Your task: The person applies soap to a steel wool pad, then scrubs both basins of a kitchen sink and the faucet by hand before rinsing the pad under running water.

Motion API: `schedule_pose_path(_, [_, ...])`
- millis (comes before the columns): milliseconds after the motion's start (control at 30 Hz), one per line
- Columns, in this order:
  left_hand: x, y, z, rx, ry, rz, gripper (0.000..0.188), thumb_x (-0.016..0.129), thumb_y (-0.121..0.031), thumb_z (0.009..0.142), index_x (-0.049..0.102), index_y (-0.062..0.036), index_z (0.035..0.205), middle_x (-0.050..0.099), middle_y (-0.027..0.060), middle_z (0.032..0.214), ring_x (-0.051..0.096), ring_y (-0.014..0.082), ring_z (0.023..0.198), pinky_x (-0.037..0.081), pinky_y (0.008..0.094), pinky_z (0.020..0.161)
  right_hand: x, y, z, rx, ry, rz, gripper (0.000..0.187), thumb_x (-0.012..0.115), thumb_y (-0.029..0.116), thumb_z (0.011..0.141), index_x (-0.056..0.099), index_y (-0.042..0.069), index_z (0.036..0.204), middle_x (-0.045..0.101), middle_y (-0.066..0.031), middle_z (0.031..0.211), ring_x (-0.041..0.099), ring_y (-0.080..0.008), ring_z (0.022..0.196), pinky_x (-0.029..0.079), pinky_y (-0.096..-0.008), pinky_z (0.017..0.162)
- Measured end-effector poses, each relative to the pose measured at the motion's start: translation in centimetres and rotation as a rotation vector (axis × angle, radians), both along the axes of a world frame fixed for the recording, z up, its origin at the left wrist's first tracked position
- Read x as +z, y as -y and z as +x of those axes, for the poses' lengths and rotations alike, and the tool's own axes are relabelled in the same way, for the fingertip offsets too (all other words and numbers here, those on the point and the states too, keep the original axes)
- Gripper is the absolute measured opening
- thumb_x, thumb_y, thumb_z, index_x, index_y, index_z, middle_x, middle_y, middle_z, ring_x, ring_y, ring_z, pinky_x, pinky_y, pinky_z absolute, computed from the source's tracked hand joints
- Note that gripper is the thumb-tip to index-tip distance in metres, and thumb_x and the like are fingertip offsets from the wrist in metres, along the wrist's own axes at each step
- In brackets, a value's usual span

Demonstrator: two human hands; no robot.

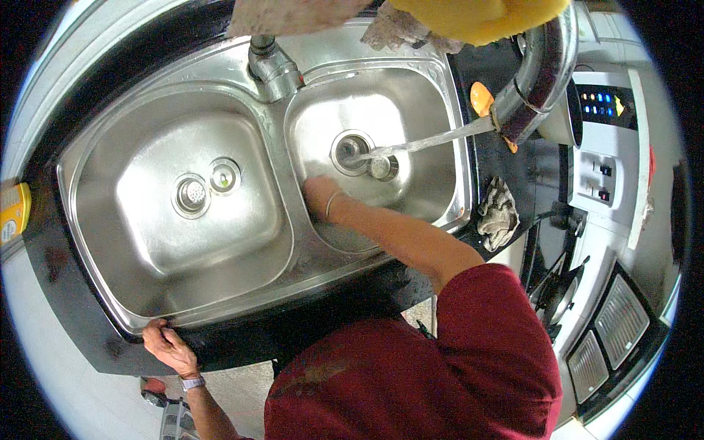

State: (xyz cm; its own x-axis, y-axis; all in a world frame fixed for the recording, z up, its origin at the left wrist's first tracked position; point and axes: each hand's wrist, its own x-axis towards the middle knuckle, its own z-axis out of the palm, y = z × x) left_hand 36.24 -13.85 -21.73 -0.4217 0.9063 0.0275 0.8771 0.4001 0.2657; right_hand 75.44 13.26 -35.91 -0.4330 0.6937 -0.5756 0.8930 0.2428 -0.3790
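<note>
My right hand [320,196] is down inside the smaller right basin [433,110] of a steel double sink, against its left wall. Its fingers are bunched and blurred, and whether they hold anything is hidden. Water [433,141] streams from a metal spout [539,81] across this basin to the drain [352,152], where a round strainer [382,167] lies alongside. At the near left corner, my left hand [170,346] rests with bent fingers on the sink's rim and the black counter's edge. The larger left basin [242,253] holds a drain strainer [192,195] and a small round metal piece [224,176].
A chrome faucet base [275,70] stands between the basins at the back. A crumpled grey cloth [499,215] and an orange object [481,98] lie right of the sink. Something yellow [484,18] hangs close at the top. A pan [561,299] sits further right.
</note>
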Motion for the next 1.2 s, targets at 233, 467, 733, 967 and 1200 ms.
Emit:
schedule_pose_path(233, [0.5,-1.0,0.0,-0.021,-0.012,0.023,0.019,0.046,-0.016,0.091,0.059,-0.0034,0.094,0.058,0.0122,0.092,0.052,0.0313,0.087,0.036,0.0419,0.082,-3.9,-14.1,-2.4,-1.113,-0.52,0.153,0.018,0.075,0.014,0.079,0.066,-0.001,0.08,0.07,-0.0204,0.077,0.07,-0.0331,0.067,0.058,-0.0427,0.062])
schedule_pose_path(467, [-0.3,-1.2,-0.1,-0.039,0.005,0.067,0.019,0.047,-0.019,0.091,0.059,-0.005,0.094,0.058,0.0117,0.091,0.053,0.0305,0.087,0.037,0.0417,0.082,-9.3,-16.5,2.5,-1.429,-0.64,0.363,0.018,0.075,0.007,0.078,0.058,0.009,0.085,0.066,-0.0138,0.08,0.064,-0.0278,0.065,0.053,-0.0394,0.054])
schedule_pose_path(733, [-0.1,-0.3,0.2,-0.025,-0.036,0.009,0.015,0.047,-0.014,0.087,0.058,-0.0039,0.091,0.056,0.0131,0.09,0.053,0.0318,0.087,0.037,0.0421,0.08,-1.7,-7.2,-4.1,-0.492,-0.299,0.405,0.028,0.066,0.002,0.074,0.065,0.008,0.101,0.069,-0.0227,0.097,0.067,-0.0404,0.094,0.053,-0.0472,0.083])
schedule_pose_path(967, [0.0,-1.1,-0.3,-0.057,-0.024,0.033,0.014,0.047,-0.014,0.086,0.058,-0.0054,0.09,0.058,0.0108,0.089,0.053,0.0309,0.086,0.037,0.042,0.08,-5.5,-15.4,-1.3,-1.526,-0.637,0.338,0.031,0.073,0.009,0.074,0.058,0.003,0.101,0.067,-0.0215,0.094,0.065,-0.0394,0.09,0.052,-0.0449,0.083])
schedule_pose_path(1200, [0.1,-1.0,0.2,-0.038,-0.016,0.035,0.015,0.047,-0.015,0.086,0.059,-0.0052,0.09,0.057,0.0117,0.09,0.053,0.0316,0.088,0.037,0.0423,0.081,4.6,-10.2,-5.8,-1.065,-0.689,0.735,0.03,0.066,-0.005,0.076,0.048,0.006,0.096,0.056,-0.0148,0.091,0.058,-0.0266,0.079,0.049,-0.0397,0.074])
